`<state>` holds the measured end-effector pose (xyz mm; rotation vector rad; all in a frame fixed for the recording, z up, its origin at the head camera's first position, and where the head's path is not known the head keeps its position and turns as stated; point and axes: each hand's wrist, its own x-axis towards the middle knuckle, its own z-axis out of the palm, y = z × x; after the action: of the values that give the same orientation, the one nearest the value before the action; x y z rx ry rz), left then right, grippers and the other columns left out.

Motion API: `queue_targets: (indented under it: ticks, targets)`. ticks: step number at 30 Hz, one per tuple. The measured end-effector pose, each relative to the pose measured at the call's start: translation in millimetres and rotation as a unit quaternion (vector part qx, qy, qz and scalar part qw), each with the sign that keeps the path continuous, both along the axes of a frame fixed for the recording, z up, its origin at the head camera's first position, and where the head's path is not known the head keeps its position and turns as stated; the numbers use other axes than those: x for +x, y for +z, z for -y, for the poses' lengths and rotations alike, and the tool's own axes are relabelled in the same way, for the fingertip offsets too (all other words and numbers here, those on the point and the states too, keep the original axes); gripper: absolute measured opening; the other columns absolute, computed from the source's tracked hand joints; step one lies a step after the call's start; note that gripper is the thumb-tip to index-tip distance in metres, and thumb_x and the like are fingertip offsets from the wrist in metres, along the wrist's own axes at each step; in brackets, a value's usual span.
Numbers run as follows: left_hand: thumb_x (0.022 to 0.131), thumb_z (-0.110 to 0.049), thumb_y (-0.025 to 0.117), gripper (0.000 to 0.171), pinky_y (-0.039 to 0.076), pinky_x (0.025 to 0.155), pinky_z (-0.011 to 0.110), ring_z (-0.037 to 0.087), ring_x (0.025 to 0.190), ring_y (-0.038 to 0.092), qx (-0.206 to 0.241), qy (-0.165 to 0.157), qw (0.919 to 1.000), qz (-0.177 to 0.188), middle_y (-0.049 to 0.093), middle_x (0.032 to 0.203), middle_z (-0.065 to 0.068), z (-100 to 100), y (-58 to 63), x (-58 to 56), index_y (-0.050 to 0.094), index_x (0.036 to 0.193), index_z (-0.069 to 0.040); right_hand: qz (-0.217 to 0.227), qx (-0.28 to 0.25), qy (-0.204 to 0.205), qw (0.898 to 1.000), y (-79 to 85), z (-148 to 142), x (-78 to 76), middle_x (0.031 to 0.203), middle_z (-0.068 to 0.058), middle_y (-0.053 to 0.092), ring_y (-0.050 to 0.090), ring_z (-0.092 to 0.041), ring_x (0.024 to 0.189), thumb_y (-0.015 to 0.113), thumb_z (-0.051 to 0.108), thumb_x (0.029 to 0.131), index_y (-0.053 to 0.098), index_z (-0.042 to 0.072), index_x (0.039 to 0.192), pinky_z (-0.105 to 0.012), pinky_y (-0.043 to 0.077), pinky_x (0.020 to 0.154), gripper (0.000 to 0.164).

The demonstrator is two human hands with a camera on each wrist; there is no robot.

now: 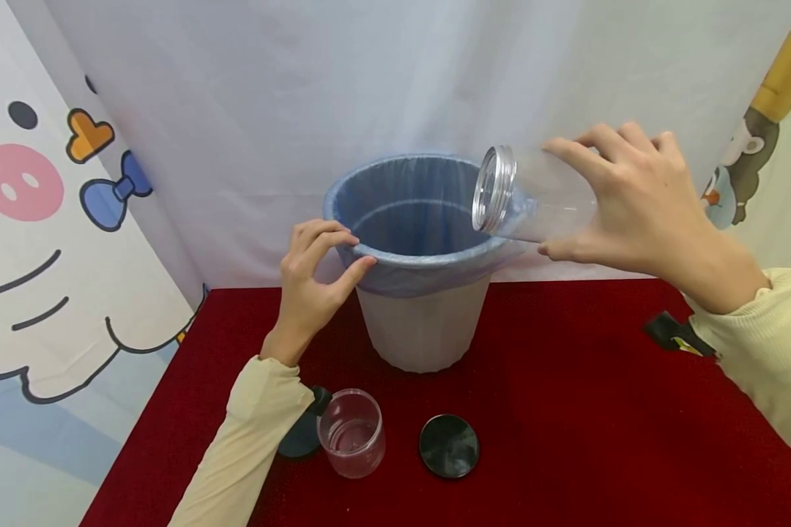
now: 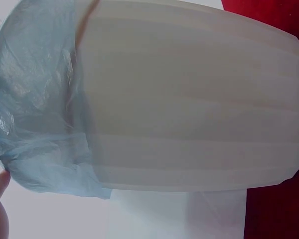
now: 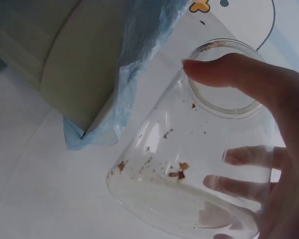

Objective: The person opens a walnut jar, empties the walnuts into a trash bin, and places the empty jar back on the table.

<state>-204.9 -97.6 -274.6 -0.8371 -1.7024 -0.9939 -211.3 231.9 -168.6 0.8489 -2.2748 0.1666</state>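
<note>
A white trash bin [image 1: 425, 322] stands upright, lined with a blue plastic bag [image 1: 409, 272] folded down over its rim. My left hand [image 1: 316, 274] grips the near left of that rim, thumb and fingers on the bag; only part of it shows at the left wrist view's edge. My right hand [image 1: 633, 197] holds a clear jar [image 1: 547, 201] tipped on its side, its threaded mouth over the bin's right rim. Small brown bits [image 3: 179, 172] cling to the jar in the right wrist view. The bin's bottom is hard to make out.
On the red cloth [image 1: 600, 410] stands an open clear jar [image 1: 351, 433], with a dark round lid [image 1: 299, 437] partly hidden by the left sleeve. A black lid [image 1: 449, 446] lies to its right. A white curtain [image 1: 369, 80] hangs behind the bin.
</note>
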Motion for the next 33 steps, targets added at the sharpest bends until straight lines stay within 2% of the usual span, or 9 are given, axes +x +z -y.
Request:
queue_targets:
  ticks: [15,20,24,33]
  targets:
    - [0.066,0.006,0.079,0.023,0.038,0.085,0.039,0.043,0.091,0.049,-0.001,-0.001,1.0,-0.001,0.059,0.09,0.027,1,-2.3,-0.4,0.064,0.083,0.009,0.015,-0.041,0.001,0.999,-16.1,-13,0.5,0.104,-0.018,0.057,0.048,-0.037,0.086,0.087,0.045,0.042,0.055,0.007,0.127,-0.043,0.026,0.062,0.098]
    - [0.066,0.005,0.079,0.023,0.038,0.086,0.039,0.042,0.091,0.049,0.001,0.0,1.0,0.003,0.06,0.091,0.026,1,-2.4,0.3,0.064,0.083,0.008,0.022,-0.062,0.007,0.998,-20.0,-16,2.0,0.101,-0.016,0.058,0.051,-0.037,0.089,0.087,0.043,0.042,0.055,0.007,0.125,-0.046,0.031,0.064,0.096]
    - [0.066,0.005,0.079,0.023,0.039,0.086,0.039,0.042,0.091,0.049,0.0,0.001,1.0,0.001,0.06,0.091,0.026,1,-1.7,0.4,0.064,0.083,0.008,0.033,-0.075,0.001,0.997,-23.2,-18,4.8,0.101,-0.013,0.059,0.053,-0.035,0.083,0.088,0.042,0.042,0.056,0.008,0.124,-0.049,0.036,0.063,0.094]
    - [0.066,0.005,0.079,0.022,0.038,0.086,0.039,0.043,0.091,0.049,0.0,-0.001,1.0,-0.002,0.06,0.091,0.026,0,0.1,-0.4,0.064,0.083,0.008,0.057,-0.082,0.0,0.995,-30.2,-24,9.3,0.098,-0.012,0.061,0.055,-0.027,0.081,0.088,0.04,0.045,0.054,0.006,0.122,-0.043,0.039,0.056,0.091]
